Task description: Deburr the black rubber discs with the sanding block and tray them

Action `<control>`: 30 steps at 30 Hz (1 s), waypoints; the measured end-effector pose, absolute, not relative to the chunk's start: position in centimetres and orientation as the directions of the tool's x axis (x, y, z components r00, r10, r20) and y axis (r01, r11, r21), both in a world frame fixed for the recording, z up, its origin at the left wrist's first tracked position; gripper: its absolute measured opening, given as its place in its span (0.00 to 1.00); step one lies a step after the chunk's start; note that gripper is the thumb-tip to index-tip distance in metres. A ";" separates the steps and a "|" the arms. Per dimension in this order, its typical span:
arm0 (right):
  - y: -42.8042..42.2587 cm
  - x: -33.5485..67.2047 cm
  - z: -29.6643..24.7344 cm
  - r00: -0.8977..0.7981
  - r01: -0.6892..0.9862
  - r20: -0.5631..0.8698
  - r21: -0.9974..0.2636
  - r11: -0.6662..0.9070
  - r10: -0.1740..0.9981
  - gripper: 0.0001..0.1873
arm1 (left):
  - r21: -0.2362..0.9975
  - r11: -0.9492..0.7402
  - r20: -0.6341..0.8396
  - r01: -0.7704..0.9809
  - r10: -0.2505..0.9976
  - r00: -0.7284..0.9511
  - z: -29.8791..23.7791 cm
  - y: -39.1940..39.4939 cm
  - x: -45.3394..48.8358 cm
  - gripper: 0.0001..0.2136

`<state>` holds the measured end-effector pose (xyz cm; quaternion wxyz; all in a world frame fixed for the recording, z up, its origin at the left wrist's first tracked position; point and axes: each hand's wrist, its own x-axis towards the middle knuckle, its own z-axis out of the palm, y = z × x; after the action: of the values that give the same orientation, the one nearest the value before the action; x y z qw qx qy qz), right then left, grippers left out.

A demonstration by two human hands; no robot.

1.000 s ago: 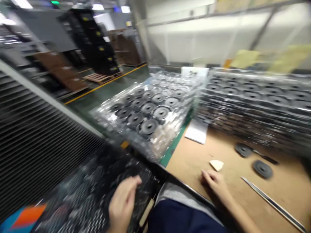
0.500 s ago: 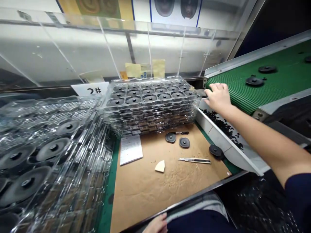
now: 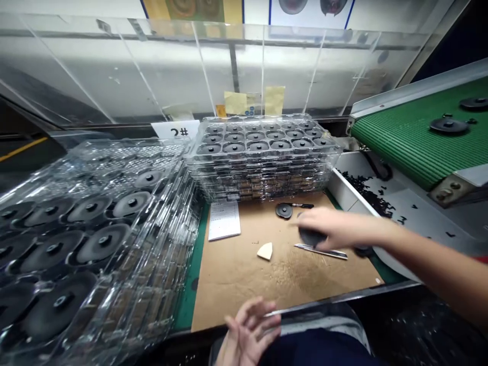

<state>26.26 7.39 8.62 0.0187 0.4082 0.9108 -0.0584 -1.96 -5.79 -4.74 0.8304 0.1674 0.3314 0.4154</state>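
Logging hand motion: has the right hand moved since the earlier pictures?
Yes: the right hand moved left, off the green ribbed conveyor belt, over the brown cardboard mat.

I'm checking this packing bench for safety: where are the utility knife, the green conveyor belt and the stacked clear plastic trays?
utility knife [image 3: 322, 251]: head view, point on its metal body.
green conveyor belt [image 3: 400, 137]: head view, point on its ribbed surface.
stacked clear plastic trays [image 3: 263, 175]: head view, point on the stack's front side.

The head-worn camera looks forward and down, close above the left hand and right hand.
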 end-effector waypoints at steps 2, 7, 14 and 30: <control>4.0 22.4 8.1 -0.816 0.547 -0.030 -0.363 0.754 0.578 0.36 | 0.353 0.665 -0.366 -0.658 0.745 0.558 -3.0 -4.2 -0.5 0.26; -1.1 19.0 5.3 -0.788 0.493 0.094 -0.497 0.714 0.609 0.44 | 0.259 0.704 -0.224 -0.662 0.710 0.668 -0.4 -3.3 2.3 0.25; -5.9 19.5 1.0 -0.314 0.706 0.200 -0.605 0.369 0.928 0.50 | 0.138 0.583 -0.217 -0.801 0.807 0.550 0.2 -4.6 2.1 0.23; -1.1 18.9 0.8 -0.450 0.473 0.065 -0.828 0.300 0.891 0.37 | 0.299 0.708 -0.408 -0.640 0.701 0.585 -2.8 -2.1 0.6 0.19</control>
<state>18.90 -1.11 0.82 -0.2707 0.4492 0.7593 -0.3853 0.62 -2.06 -2.75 0.8881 0.0599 0.2552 0.3776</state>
